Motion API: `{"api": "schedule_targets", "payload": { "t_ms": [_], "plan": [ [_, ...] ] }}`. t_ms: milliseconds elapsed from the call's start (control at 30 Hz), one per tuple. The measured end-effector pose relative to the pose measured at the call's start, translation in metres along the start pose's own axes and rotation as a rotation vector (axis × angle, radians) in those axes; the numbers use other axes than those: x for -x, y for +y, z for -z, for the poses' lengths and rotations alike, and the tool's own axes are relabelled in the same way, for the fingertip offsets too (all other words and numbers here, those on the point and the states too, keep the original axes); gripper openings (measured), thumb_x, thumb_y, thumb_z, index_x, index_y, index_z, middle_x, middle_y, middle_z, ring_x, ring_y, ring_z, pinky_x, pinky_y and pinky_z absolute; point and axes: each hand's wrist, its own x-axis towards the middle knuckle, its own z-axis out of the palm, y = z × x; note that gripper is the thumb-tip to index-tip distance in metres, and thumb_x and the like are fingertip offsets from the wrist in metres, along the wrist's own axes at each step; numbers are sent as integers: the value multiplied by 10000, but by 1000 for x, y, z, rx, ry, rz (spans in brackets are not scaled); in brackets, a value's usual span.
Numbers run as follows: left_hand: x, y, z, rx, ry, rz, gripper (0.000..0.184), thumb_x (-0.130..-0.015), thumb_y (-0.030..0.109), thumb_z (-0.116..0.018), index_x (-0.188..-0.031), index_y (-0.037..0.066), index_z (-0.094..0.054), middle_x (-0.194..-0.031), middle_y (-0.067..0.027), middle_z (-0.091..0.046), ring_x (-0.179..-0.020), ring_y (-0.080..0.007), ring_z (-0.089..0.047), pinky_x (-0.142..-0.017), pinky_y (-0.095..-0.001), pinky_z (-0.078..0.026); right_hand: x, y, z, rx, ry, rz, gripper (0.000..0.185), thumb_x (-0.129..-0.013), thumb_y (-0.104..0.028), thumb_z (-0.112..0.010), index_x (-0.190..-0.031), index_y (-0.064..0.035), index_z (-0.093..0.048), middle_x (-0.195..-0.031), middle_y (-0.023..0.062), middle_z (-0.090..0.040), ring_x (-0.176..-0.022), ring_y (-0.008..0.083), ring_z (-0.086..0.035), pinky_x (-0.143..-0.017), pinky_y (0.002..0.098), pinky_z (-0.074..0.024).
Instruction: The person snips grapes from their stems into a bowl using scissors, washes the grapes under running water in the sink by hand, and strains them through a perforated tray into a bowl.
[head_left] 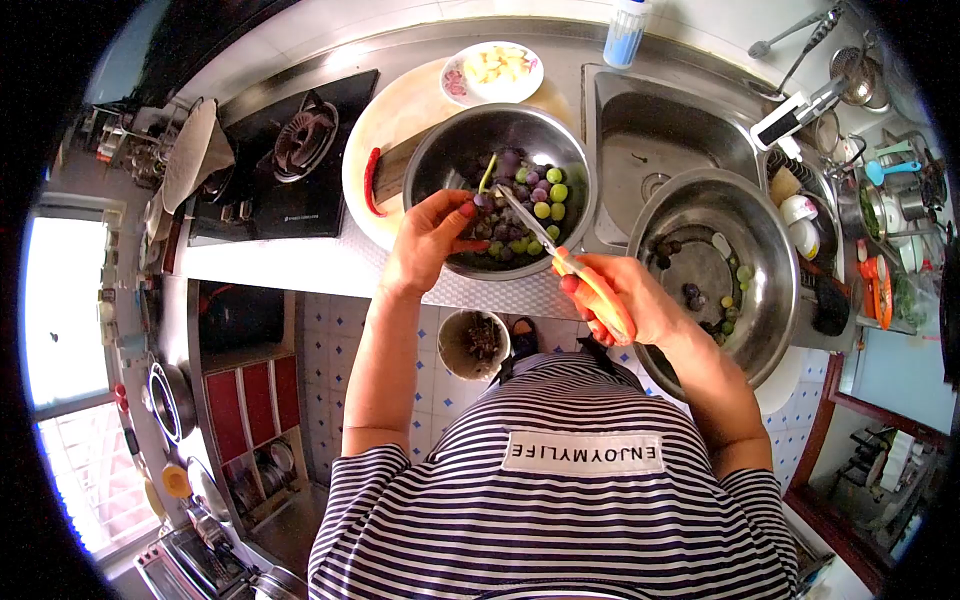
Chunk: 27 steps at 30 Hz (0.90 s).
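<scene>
Both hands work over the counter: the left hand (430, 240) pinches at its fingertips, the right hand (635, 300) is wrapped around a pair of handles. Behind and to the right is the stainless-steel sink (650, 112). A round cutting board (395, 112) lies to its left. The wide steel basin (765, 300) overlaps the sink's near side, some loose purple and green grapes inside. The steel mixing bowl (550, 128) stands on the board, holding most of the grapes (541, 210). Just beyond it sits a white plate (534, 84) of pale chopped pieces. Orange-handled scissors (603, 292) fill the right grip, blades reaching into the bowl. One red chili (371, 182) rests on the board. Smallest is the left hand's purple grape (483, 201), its green stem (488, 173) upright beside the scissor tips.
</scene>
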Motion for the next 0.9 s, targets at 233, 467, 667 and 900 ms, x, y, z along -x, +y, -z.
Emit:
{"api": "schedule_targets", "payload": {
  "t_ms": [233,467,667,900],
  "plan": [
    [-5,-8,5,435,-10,134,211,-933,99,-396,-1061,-29,-504,-1033,-112,-536,-917,-210,-569,-716,-352,-569,5,14,-7,679,163,430,358,-798,-174,-650,-1063,-1,-482,-841,154,-641,-748,266,-654,-617,344,-504],
    [-7,-10,3,582,-37,153,192,-922,55,-379,-1043,-39,-494,-1054,-128,-517,-938,-234,-562,-727,-380,-575,-1,17,-9,1006,322,557,431,-783,-306,-652,-1051,-14,-482,-829,174,-621,-709,352,-619,-601,408,-498],
    [-4,-9,-2,524,-21,153,184,-902,27,-390,-1030,-61,-489,-1055,-140,-516,-935,-260,-566,-728,-391,-575,-3,12,-11,1086,342,531,409,-789,-312,-642,-1028,-20,-486,-815,177,-617,-691,360,-614,-582,422,-493],
    [-4,-12,-7,385,11,107,273,-895,43,-427,-1137,-76,-468,-1040,-130,-543,-948,-247,-572,-745,-376,-560,-4,14,-9,1023,266,563,360,-792,-275,-647,-982,-9,-498,-776,178,-612,-673,346,-615,-563,419,-486]
  ]
}}
